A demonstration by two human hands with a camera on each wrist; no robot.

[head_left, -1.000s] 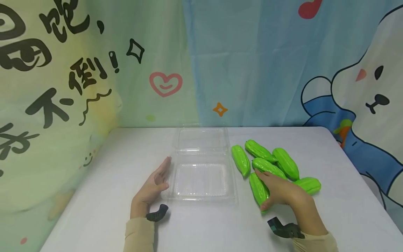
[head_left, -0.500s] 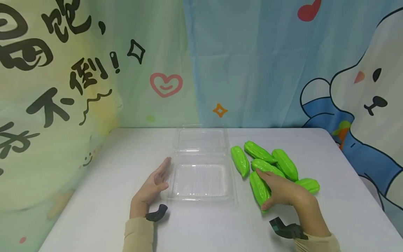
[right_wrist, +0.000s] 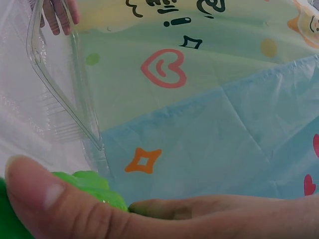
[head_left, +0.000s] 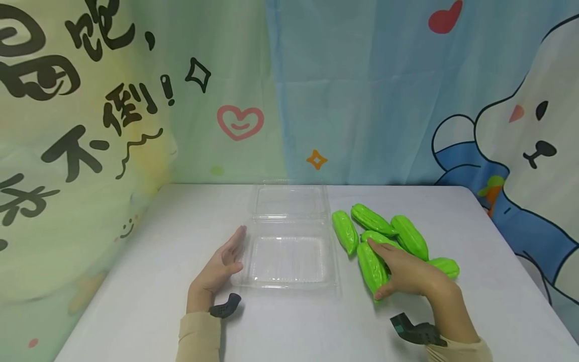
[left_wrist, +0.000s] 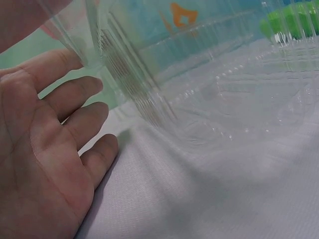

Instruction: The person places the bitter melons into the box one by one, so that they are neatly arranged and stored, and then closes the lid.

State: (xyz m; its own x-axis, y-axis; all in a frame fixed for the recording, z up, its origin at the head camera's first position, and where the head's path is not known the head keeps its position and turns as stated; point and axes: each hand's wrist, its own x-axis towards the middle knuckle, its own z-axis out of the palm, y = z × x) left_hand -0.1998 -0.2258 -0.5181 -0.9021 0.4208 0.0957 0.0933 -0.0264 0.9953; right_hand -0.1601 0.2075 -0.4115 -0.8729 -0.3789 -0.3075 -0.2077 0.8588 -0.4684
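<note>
In the head view my right hand [head_left: 407, 269] grips a glossy, ridged, bright green bitter melon [head_left: 372, 266], thumb at its near end and fingers at its far end. The right wrist view shows the thumb against green skin [right_wrist: 82, 181]. My left hand [head_left: 221, 264] rests beside the left wall of a clear plastic clamshell box [head_left: 289, 259]. Its fingers [left_wrist: 82, 127] are nearly straight in the left wrist view, and the thumb side reaches over the box's edge. The lid [head_left: 291, 200] lies folded back, and nothing lies in the box.
Several more bitter melons lie right of the box: one at left [head_left: 345, 232], one behind [head_left: 373, 219], one at right [head_left: 409, 237], one partly behind my right hand [head_left: 445, 267]. A printed curtain [head_left: 344, 90] stands behind the white table [head_left: 289, 327].
The gripped bitter melon has shifted slightly backward and covers more of the one behind it. My right wrist has moved a little to the right. My left hand and the box stay put.
</note>
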